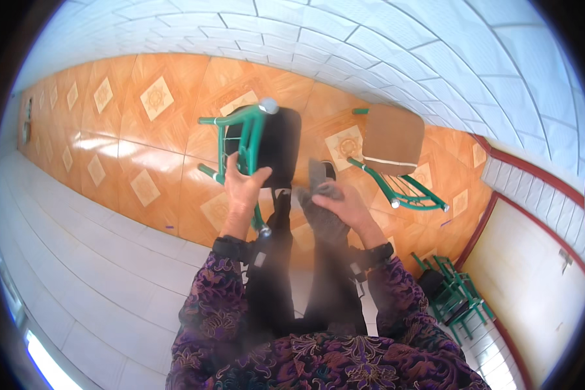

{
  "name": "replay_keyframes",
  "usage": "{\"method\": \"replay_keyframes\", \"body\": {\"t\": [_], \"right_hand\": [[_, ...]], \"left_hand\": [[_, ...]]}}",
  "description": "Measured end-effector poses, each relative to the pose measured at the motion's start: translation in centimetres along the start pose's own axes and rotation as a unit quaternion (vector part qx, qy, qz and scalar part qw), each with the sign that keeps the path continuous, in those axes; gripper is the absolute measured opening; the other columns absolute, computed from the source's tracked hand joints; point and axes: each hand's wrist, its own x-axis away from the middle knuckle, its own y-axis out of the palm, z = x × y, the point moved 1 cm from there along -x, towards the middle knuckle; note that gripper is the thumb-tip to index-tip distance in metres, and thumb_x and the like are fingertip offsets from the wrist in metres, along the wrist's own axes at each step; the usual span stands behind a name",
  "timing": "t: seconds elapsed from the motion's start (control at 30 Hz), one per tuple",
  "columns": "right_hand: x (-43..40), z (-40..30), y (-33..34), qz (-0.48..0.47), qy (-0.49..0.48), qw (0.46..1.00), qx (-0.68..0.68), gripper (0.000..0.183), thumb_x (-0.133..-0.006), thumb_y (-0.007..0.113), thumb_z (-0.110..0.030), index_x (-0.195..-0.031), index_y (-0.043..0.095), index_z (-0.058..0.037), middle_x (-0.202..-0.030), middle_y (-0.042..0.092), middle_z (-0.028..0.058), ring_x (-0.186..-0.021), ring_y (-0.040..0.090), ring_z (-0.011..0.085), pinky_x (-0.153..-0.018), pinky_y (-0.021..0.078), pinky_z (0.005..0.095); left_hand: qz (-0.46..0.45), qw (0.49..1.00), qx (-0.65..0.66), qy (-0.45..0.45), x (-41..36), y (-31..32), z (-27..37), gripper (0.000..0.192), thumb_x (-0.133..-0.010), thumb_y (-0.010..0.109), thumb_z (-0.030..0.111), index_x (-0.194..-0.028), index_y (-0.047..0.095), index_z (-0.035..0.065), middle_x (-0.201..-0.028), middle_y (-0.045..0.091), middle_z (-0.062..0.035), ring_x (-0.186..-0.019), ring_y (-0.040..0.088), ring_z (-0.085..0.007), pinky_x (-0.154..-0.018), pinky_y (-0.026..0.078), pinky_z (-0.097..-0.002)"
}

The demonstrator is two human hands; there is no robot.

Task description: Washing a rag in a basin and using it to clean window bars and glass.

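A green metal-framed chair [256,141] with a black seat [285,141] and silver end caps stands in front of me. My left hand [243,187] is on its backrest, thumb and fingers on either side of the green tubing. In my right hand [341,204] is a bunched grey cloth [324,217], which hangs down towards me with another part sticking up beyond the fingers. The cloth is partly blurred. To the right of it is a second green chair [378,183] with a brown seat [394,139].
Patterned orange floor tiles [156,97] lie beneath the chairs, bordered by white tiles [126,282] nearer me. A pale brick-patterned wall [331,44] runs along the far side. Several green chairs [456,292] are grouped at lower right beside a white door-like panel [531,263].
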Motion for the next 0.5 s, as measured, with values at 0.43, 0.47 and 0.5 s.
{"method": "replay_keyframes", "body": {"t": [0.43, 0.47, 0.5], "right_hand": [[6.3, -5.9, 1.8, 0.113, -0.065, 0.991, -0.003, 0.044, -0.072, 0.065, -0.045, -0.083, 0.067, -0.0026, -0.070, 0.063, 0.0103, -0.067, 0.060, 0.0209, -0.064, 0.0452, 0.0309], [6.9, -5.3, 1.4, 0.117, -0.065, 0.991, -0.005, 0.044, -0.072, 0.065, -0.045, -0.083, 0.067, -0.0026, -0.070, 0.063, 0.0103, -0.067, 0.060, 0.0209, -0.064, 0.0452, 0.0309], [7.8, -5.0, 1.1, 0.123, -0.089, 0.988, -0.042, 0.037, -0.072, 0.067, -0.038, -0.081, 0.066, -0.0026, -0.069, 0.063, 0.0093, -0.067, 0.060, 0.0185, -0.064, 0.0453, 0.0298]], "left_hand": [[-0.057, 0.937, -0.277, 0.204, 12.2, 1.1, 3.5, 0.060, -0.065, 0.068, 0.021, -0.118, 0.042, 0.0107, -0.100, 0.052, -0.0154, -0.091, 0.052, -0.0333, -0.079, 0.041, -0.0426], [-0.088, 0.939, -0.256, 0.211, 13.4, 1.4, 3.9, 0.058, -0.064, 0.066, 0.013, -0.117, 0.042, 0.0075, -0.099, 0.052, -0.0178, -0.092, 0.052, -0.0347, -0.079, 0.042, -0.0416], [-0.120, 0.940, -0.236, 0.216, 14.6, 1.6, 4.2, 0.057, -0.064, 0.064, 0.006, -0.116, 0.042, 0.0044, -0.099, 0.052, -0.0202, -0.092, 0.052, -0.0361, -0.079, 0.043, -0.0407]]}}
